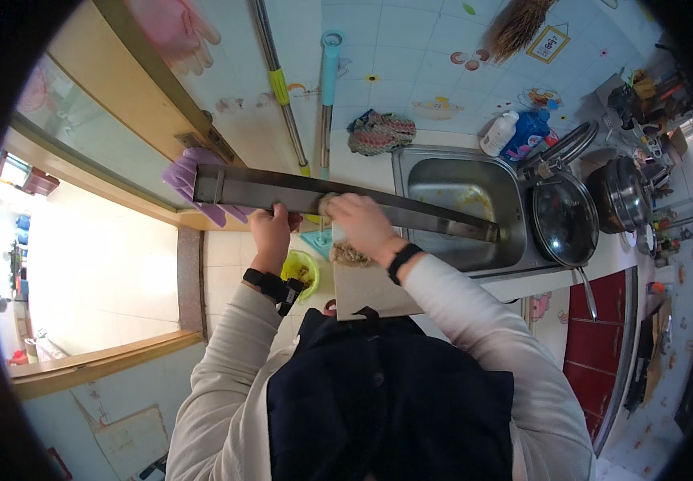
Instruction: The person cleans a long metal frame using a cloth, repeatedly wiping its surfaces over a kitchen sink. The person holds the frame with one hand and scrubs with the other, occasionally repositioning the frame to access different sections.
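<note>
A long, shallow metal trough stretches across the view. Its right end rests down in the stainless steel sink, and its left end juts past the counter. My left hand grips the trough's near edge, left of the counter. Pressed to the trough's inside, my right hand holds a small scrubbing pad; the pad is blurred and mostly covered by the fingers. A brownish crumpled scrubber or rag lies on the counter below my right wrist.
A patterned cloth lies beside the sink. Bottles, a faucet and a lidded pan stand right of it. Mop poles lean behind. A lined bin sits on the floor. Purple cloth hangs by the door frame.
</note>
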`<control>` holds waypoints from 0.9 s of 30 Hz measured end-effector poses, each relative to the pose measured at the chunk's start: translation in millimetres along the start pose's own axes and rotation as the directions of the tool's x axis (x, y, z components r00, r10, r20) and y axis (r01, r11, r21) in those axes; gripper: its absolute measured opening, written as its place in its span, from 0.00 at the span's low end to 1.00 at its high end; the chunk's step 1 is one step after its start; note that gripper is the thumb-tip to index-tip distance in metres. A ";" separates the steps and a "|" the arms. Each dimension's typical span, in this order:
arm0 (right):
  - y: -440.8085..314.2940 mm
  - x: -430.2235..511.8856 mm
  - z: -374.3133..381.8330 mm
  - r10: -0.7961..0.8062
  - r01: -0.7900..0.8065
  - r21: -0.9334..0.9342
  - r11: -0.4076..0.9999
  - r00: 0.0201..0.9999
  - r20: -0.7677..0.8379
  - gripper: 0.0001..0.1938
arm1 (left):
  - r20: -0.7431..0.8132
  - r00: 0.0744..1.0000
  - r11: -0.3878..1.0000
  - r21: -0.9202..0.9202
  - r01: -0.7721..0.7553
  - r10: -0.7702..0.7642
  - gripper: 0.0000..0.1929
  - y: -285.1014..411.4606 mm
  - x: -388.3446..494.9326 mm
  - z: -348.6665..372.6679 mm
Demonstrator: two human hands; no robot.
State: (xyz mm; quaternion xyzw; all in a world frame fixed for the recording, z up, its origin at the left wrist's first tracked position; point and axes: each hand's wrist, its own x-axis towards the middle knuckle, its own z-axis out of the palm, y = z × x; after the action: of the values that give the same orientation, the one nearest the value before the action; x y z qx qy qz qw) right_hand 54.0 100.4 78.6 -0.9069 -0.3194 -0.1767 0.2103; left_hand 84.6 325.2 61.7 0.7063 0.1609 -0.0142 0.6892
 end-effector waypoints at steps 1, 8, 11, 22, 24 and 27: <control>-8.9 17.3 5.2 -0.008 0.008 -0.018 1.000 1.000 0.027 0.16 | 0.008 1.000 1.000 0.029 -0.008 0.008 0.14 -0.5 1.2 -1.5; -6.2 18.8 18.9 0.023 -0.011 -0.145 0.989 0.996 0.086 0.18 | 0.048 0.999 0.998 -0.065 0.007 -0.004 0.15 -5.1 3.4 -3.0; 13.7 -17.1 17.2 0.164 -0.129 -0.188 0.974 0.969 0.186 0.18 | 0.048 0.998 0.997 -0.057 0.050 -0.047 0.15 -3.5 5.7 -2.9; 118.1 -94.2 6.4 0.595 -0.436 -0.452 0.779 0.743 0.308 0.10 | 0.026 0.999 0.997 -0.054 0.048 -0.047 0.15 0.8 8.6 8.6; 109.1 -93.2 4.9 0.476 -0.412 -0.287 0.865 0.854 0.211 0.10 | 0.019 0.999 0.998 -0.041 0.040 -0.039 0.15 0.2 9.8 6.9; 73.3 -55.9 18.1 0.321 -0.300 -0.146 0.943 0.934 0.158 0.15 | 0.017 1.000 0.999 -0.046 0.022 -0.021 0.16 -1.7 13.1 5.9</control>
State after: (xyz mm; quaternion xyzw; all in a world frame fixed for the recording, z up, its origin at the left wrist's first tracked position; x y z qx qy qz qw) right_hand 64.3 29.2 18.1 -0.9692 -0.1783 -0.0776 0.1512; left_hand 97.8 322.2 56.7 0.6884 0.1633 -0.0237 0.7063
